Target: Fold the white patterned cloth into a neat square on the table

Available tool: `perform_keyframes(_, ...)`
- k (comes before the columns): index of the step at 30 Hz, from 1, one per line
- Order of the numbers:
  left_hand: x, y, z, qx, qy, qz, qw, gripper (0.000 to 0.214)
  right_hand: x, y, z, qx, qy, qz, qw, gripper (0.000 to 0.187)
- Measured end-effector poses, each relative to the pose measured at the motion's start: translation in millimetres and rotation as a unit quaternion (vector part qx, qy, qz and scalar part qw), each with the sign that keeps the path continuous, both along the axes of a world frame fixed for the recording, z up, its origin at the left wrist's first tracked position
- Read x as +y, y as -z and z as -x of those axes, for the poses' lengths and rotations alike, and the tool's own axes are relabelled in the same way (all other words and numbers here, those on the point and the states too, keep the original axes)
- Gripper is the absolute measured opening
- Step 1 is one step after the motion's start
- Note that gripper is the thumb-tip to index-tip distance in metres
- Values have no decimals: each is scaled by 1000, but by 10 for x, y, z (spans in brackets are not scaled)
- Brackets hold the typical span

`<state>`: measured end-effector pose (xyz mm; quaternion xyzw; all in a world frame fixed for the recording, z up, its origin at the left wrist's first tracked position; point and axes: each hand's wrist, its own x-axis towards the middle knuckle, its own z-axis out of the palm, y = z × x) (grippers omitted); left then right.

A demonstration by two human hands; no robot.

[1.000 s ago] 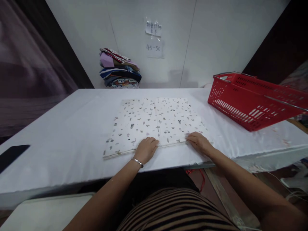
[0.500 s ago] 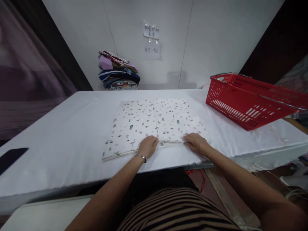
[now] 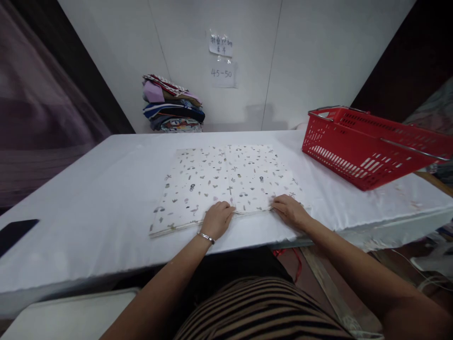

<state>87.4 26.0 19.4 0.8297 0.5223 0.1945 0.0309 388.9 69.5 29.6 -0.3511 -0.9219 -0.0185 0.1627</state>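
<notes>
Two hands work the near edge of the patterned cloth, which lies flat in layers on the white-covered table, right in front of the person. From where I stand, the left hand has its fingers drawn together and the edge nipped close to the middle crease; the right hand is closed in much the same way near the right corner (how many layers either has caught, I can't tell). I'd judge the stuff light and soft, with enough body to lie smooth but quick to wrinkle, and nothing that would break. The layers could slide over one another, and the satiny cover beneath looks slippery too, so a hold at the corners, with every layer pinched, seems best. Only a narrow strip of table separates the cloth from the near drop-off. Leftward there's a broad bare stretch, as far as a dark flat object by the table's edge. Room is tighter on the right, where the red basket stands, and beyond the cloth is a pile of folded fabrics against the wall.
</notes>
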Motion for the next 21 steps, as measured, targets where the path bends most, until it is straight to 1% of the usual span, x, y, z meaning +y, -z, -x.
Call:
perform_keyframes(4,-22,-25,-41,21,11,-19,1000,27,-32,-31,7,-6,6,36,999,26)
perform_keyframes(7,0,-53,-99,38,35,-6,999,25,-31,-27,15,4,10,53,999,26)
perform_keyframes(9,19,-66,-135,55,44,11,997,23,-29,-4,20,7,12,56,998,27)
perform_keyframes(12,31,-74,-158,65,41,28,997,23,-35,27,31,7,12,52,999,28)
perform_keyframes(16,18,-82,-154,58,49,26,997,23,-37,-14,75,48,6,50,998,26)
perform_keyframes(19,26,-69,-163,35,64,23,997,28,35,-56,111,82,7,74,994,29)
perform_keyframes(21,46,-40,-169,35,78,42,995,34,139,-41,107,77,13,88,993,34)
